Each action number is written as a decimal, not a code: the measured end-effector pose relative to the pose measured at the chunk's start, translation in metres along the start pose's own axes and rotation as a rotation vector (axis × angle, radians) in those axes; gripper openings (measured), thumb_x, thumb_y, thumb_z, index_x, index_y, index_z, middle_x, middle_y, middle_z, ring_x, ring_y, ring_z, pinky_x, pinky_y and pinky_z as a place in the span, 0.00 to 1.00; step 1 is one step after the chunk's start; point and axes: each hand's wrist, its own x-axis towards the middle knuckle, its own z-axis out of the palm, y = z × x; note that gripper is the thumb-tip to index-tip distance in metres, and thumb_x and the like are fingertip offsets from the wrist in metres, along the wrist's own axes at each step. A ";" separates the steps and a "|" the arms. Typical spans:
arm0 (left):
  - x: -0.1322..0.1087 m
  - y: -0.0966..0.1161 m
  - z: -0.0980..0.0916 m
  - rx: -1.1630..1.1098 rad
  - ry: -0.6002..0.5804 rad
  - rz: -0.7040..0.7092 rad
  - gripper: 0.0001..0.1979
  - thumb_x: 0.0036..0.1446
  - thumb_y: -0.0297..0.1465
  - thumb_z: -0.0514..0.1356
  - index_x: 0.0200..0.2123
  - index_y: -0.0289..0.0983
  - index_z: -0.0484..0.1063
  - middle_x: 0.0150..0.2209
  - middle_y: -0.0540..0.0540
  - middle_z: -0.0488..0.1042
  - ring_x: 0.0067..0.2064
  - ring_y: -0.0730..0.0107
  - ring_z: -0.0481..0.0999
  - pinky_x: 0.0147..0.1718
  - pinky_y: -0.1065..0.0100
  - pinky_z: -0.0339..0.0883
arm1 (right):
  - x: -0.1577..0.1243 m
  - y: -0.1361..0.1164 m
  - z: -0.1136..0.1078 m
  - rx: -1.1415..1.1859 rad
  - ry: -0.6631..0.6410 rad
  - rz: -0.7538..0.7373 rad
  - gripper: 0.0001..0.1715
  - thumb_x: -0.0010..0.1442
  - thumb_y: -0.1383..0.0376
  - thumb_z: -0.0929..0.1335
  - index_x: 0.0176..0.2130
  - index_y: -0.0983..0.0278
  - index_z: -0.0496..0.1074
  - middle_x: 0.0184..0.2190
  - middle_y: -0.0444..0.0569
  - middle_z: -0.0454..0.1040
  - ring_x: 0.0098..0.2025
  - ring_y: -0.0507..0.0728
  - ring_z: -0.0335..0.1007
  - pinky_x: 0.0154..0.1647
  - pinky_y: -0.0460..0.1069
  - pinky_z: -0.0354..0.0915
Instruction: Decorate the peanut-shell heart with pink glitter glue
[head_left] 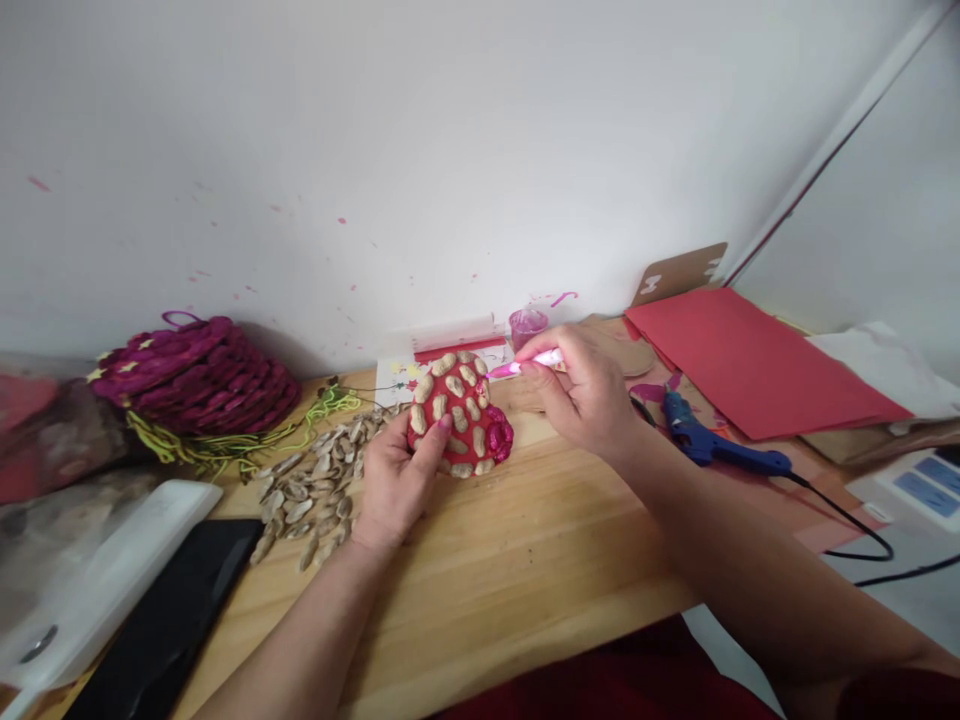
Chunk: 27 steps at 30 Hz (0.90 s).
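At centre frame, a red peanut-studded piece is gripped at its left side by the left hand. A pink-and-white pen is pinched in the right hand, its markings too small to be read; its nearly level tip is pointed left at the piece. Toward lower centre, room is left before the wooden table's front edge.

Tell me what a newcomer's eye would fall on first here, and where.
Probably the peanut-studded red piece at the centre, held in the left hand while the right hand holds a pink pen-like tool at its edge. Next, the braided purple bundle at the left, near the wall. Then the red sheets at the right, behind the blue glue gun.
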 end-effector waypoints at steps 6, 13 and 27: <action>-0.001 0.000 0.000 -0.002 -0.007 -0.012 0.16 0.62 0.44 0.67 0.30 0.39 0.71 0.20 0.55 0.66 0.20 0.75 0.57 0.18 0.73 0.54 | -0.001 0.001 0.000 0.027 -0.035 0.027 0.03 0.73 0.65 0.67 0.44 0.58 0.71 0.40 0.47 0.81 0.42 0.57 0.77 0.46 0.54 0.71; 0.001 0.001 0.000 -0.021 0.010 -0.024 0.17 0.60 0.44 0.68 0.29 0.40 0.71 0.19 0.56 0.64 0.19 0.74 0.58 0.18 0.72 0.55 | 0.000 0.003 -0.001 0.036 -0.027 0.032 0.03 0.73 0.65 0.66 0.44 0.58 0.71 0.40 0.47 0.81 0.43 0.57 0.77 0.46 0.55 0.71; 0.003 -0.001 -0.003 -0.020 -0.003 -0.028 0.15 0.61 0.44 0.68 0.31 0.39 0.76 0.22 0.53 0.72 0.20 0.74 0.62 0.18 0.73 0.57 | -0.001 -0.004 0.004 0.008 -0.122 -0.079 0.03 0.72 0.67 0.67 0.44 0.58 0.72 0.38 0.47 0.81 0.43 0.58 0.75 0.47 0.55 0.70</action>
